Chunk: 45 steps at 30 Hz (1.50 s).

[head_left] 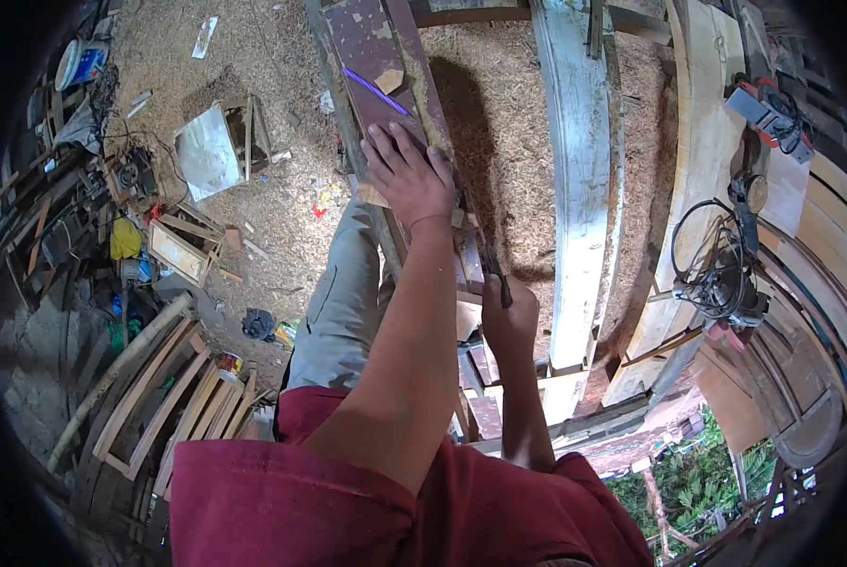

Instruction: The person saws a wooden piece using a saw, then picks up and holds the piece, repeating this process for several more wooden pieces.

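My left hand (409,180) lies with its fingers spread on a reddish-brown painted board (362,42), just below a purple pen-like stick (376,92) and a small tan wood chip (388,80). Lower and to the right, my right hand (510,307) is wrapped round the dark handle of a tool (504,291). The tool's thin dark part runs up along the board's right edge toward my left hand. Its far end is hidden, so I cannot tell what kind of tool it is.
A long pale plank (579,180) stands to the right, with power tools (773,123) and a coiled cable (711,250) beyond. On the left are a glass-like panel (208,153), a wooden frame (179,250) and slatted wood (163,397). Shavings cover the ground.
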Motion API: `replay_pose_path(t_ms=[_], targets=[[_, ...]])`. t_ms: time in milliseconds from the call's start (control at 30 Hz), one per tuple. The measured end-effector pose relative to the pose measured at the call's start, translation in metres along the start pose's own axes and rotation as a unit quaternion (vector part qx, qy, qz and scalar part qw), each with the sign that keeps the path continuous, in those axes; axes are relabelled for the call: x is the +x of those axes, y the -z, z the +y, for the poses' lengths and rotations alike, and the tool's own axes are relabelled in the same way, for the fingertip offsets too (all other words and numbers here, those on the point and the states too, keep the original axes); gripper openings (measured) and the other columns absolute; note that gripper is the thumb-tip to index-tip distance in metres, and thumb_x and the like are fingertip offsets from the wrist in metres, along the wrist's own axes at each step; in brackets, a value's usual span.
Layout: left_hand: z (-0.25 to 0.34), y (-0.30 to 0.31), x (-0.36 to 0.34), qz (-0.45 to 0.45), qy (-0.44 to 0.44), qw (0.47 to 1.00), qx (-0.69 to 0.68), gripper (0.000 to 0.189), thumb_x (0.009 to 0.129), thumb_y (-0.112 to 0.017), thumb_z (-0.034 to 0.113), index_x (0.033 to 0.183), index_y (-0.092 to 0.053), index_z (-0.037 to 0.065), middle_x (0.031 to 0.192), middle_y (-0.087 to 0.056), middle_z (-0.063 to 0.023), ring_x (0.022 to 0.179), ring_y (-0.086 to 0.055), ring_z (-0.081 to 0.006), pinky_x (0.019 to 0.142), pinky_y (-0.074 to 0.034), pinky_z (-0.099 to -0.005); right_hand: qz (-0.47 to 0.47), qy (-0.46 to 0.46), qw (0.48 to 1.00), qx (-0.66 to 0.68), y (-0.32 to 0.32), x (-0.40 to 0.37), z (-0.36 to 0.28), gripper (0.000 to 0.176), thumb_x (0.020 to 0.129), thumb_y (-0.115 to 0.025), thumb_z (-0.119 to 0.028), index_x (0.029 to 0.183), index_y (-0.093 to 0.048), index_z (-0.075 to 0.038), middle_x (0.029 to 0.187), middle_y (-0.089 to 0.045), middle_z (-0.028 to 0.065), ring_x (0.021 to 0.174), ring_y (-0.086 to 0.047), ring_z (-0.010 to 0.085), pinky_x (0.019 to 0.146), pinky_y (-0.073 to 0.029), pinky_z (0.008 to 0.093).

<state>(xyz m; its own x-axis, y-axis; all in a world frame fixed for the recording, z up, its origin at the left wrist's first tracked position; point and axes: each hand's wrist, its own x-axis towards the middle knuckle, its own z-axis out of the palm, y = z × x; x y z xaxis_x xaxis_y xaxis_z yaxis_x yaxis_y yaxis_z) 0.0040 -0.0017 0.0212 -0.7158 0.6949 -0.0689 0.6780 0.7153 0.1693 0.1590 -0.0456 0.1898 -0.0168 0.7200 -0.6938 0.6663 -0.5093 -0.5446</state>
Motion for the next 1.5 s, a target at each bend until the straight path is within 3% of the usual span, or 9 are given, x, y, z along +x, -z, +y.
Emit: replay_pose_path(t_ms=[233, 267, 500, 767, 900, 1033, 1200, 1300, 1500], targets=[[0.001, -0.005, 0.006, 0.012, 0.005, 1.000, -0.006, 0.071, 0.100, -0.059, 0.036, 0.161, -0.039, 0.007, 0.172, -0.026, -0.0218, 0.157, -0.026, -0.0454, 0.125, -0.026, -0.0565, -0.008, -0.033, 0.999, 0.004, 0.026, -0.052, 0.016, 0.025, 0.100, -0.061, -0.014, 0.080, -0.064, 0.002, 0.064, -0.058, 0.0163, 0.056, -0.059, 0.0277, 0.054, -0.045, 0.0413], [0.001, -0.005, 0.007, 0.013, 0.004, 1.000, -0.009, 0.070, 0.100, -0.059, 0.036, 0.161, -0.039, 0.006, 0.172, -0.026, -0.0219, 0.157, -0.026, -0.0455, 0.125, -0.026, -0.0566, 0.010, 0.035, 0.999, -0.028, 0.012, -0.035, 0.024, 0.028, 0.102, -0.062, -0.019, 0.083, -0.065, 0.002, 0.064, -0.057, 0.0165, 0.057, -0.059, 0.0268, 0.056, -0.045, 0.0417], [-0.001, -0.005, 0.003, 0.003, 0.010, 1.000, -0.025, 0.070, 0.104, -0.054, 0.040, 0.163, -0.036, 0.009, 0.173, -0.024, -0.0206, 0.158, -0.023, -0.0451, 0.124, -0.027, -0.0568, -0.019, -0.081, 0.995, -0.048, 0.039, -0.074, -0.003, 0.033, 0.101, -0.060, -0.025, 0.081, -0.064, 0.001, 0.065, -0.060, 0.0177, 0.061, -0.066, 0.0316, 0.060, -0.047, 0.0457], [-0.001, -0.004, 0.004, 0.027, -0.009, 1.000, -0.005, 0.074, 0.099, -0.060, 0.038, 0.163, -0.037, 0.007, 0.171, -0.029, -0.0206, 0.156, -0.028, -0.0450, 0.123, -0.031, -0.0569, 0.009, -0.008, 0.998, -0.064, 0.016, -0.035, 0.006, 0.033, 0.099, -0.064, -0.026, 0.080, -0.066, 0.001, 0.067, -0.064, 0.0205, 0.061, -0.068, 0.0294, 0.060, -0.049, 0.0454], [0.000, -0.004, 0.004, 0.051, -0.037, 0.998, -0.014, 0.070, 0.103, -0.055, 0.036, 0.162, -0.036, 0.003, 0.169, -0.029, -0.0254, 0.154, -0.029, -0.0485, 0.125, -0.028, -0.0596, -0.039, -0.104, 0.993, -0.043, 0.033, -0.054, 0.007, 0.025, 0.096, -0.068, -0.023, 0.092, -0.071, 0.001, 0.066, -0.067, 0.0192, 0.063, -0.073, 0.0307, 0.063, -0.055, 0.0454], [-0.004, -0.010, 0.002, 0.049, -0.053, 0.997, -0.004, 0.068, 0.106, -0.049, 0.036, 0.161, -0.035, 0.000, 0.167, -0.029, -0.0295, 0.153, -0.030, -0.0502, 0.126, -0.027, -0.0607, 0.064, 0.029, 0.997, -0.015, -0.007, -0.009, 0.011, 0.021, 0.096, -0.065, -0.016, 0.084, -0.068, 0.001, 0.064, -0.058, 0.0163, 0.055, -0.060, 0.0319, 0.055, -0.046, 0.0446], [-0.009, -0.013, 0.001, 0.051, -0.080, 0.995, 0.001, 0.068, 0.106, -0.046, 0.038, 0.161, -0.034, 0.000, 0.167, -0.029, -0.0295, 0.152, -0.031, -0.0505, 0.123, -0.032, -0.0608, -0.005, -0.097, 0.995, 0.011, 0.036, -0.069, 0.003, 0.027, 0.095, -0.069, -0.023, 0.078, -0.068, -0.002, 0.061, -0.061, 0.0189, 0.052, -0.062, 0.0366, 0.054, -0.048, 0.0439], [-0.007, -0.008, 0.001, 0.039, -0.080, 0.996, -0.005, 0.068, 0.106, -0.046, 0.039, 0.161, -0.034, 0.000, 0.167, -0.029, -0.0293, 0.152, -0.031, -0.0505, 0.122, -0.033, -0.0608, 0.092, 0.009, 0.996, 0.001, -0.007, -0.011, 0.013, 0.026, 0.094, -0.069, -0.023, 0.079, -0.069, -0.003, 0.062, -0.063, 0.0175, 0.053, -0.064, 0.0360, 0.054, -0.049, 0.0443], [-0.004, -0.006, 0.001, 0.022, -0.075, 0.997, 0.008, 0.072, 0.108, -0.043, 0.042, 0.161, -0.030, -0.005, 0.164, -0.029, -0.0350, 0.154, -0.028, -0.0506, 0.125, -0.029, -0.0595, 0.005, -0.069, 0.998, 0.004, 0.032, -0.067, -0.006, 0.027, 0.092, -0.071, -0.029, 0.083, -0.069, -0.003, 0.062, -0.062, 0.0177, 0.055, -0.064, 0.0379, 0.056, -0.050, 0.0459]])
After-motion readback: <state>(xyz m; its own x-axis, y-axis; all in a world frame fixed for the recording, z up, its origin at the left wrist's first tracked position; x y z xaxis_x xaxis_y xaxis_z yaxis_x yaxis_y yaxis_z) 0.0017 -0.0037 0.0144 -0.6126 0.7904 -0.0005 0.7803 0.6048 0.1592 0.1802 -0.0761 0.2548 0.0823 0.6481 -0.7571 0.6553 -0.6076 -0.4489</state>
